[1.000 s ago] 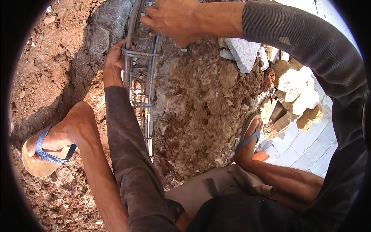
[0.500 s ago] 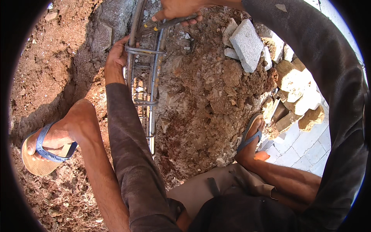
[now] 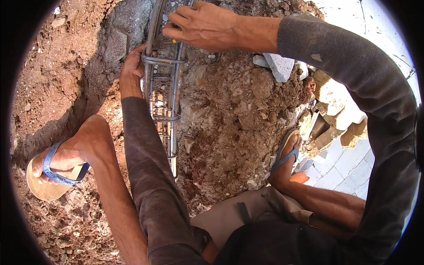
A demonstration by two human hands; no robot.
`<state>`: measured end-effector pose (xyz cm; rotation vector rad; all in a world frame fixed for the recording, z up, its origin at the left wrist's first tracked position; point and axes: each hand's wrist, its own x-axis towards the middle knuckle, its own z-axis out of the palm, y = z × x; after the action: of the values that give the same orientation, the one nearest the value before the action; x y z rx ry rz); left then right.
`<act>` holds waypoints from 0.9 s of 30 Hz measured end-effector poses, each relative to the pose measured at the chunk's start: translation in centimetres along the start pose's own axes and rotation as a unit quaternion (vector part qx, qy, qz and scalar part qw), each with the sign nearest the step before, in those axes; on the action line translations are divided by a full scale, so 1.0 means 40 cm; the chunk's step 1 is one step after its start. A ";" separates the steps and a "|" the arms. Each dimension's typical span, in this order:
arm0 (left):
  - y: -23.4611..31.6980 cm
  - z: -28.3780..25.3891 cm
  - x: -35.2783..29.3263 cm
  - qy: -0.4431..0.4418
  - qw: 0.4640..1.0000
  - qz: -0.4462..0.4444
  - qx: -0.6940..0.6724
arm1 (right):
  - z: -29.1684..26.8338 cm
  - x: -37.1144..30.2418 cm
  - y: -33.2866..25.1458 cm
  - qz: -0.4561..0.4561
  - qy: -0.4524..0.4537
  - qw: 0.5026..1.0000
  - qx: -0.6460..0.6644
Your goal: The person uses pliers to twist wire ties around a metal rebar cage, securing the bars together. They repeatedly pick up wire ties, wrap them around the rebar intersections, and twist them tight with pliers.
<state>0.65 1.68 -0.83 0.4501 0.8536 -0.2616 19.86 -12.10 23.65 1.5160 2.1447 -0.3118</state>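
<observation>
A long narrow rebar cage (image 3: 178,84), made of steel bars with square stirrups around them, runs away from me over the dirt. Fingers of my left hand (image 3: 132,64) are wrapped around its left side bar beside a stirrup (image 3: 164,60); the fingertips are partly hidden behind the steel. Over the right bar, farther up, my right hand (image 3: 207,26) is closed with its back toward me. It grips pincers, now mostly covered by the hand; a small yellow patch on the tool (image 3: 174,41) shows under the fingers.
Rough brown soil (image 3: 229,119) lies on both sides of the cage. To the right are a grey stone slab (image 3: 280,67), a pile of broken rubble (image 3: 333,110) and pale paving (image 3: 349,165). My sandalled feet (image 3: 66,157) stand wide apart on either side.
My right hand has turned over, its back now up, and has come slightly nearer and left, covering the pincers. My left hand keeps its place on the cage.
</observation>
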 end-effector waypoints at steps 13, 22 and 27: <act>-0.003 -0.019 0.017 -0.019 1.000 -0.003 -0.023 | 0.097 0.056 0.037 -0.051 -0.078 0.973 0.211; -0.007 -0.018 0.024 -0.025 0.999 -0.001 -0.028 | -0.087 0.054 0.136 0.189 -0.323 0.725 0.578; -0.003 -0.004 0.010 -0.010 0.999 -0.006 -0.029 | -0.102 0.056 0.068 0.065 -0.168 0.960 0.215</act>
<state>0.76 1.63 -1.25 0.3866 0.8424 -0.2518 20.73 -7.47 26.25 1.6760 1.7711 -0.9666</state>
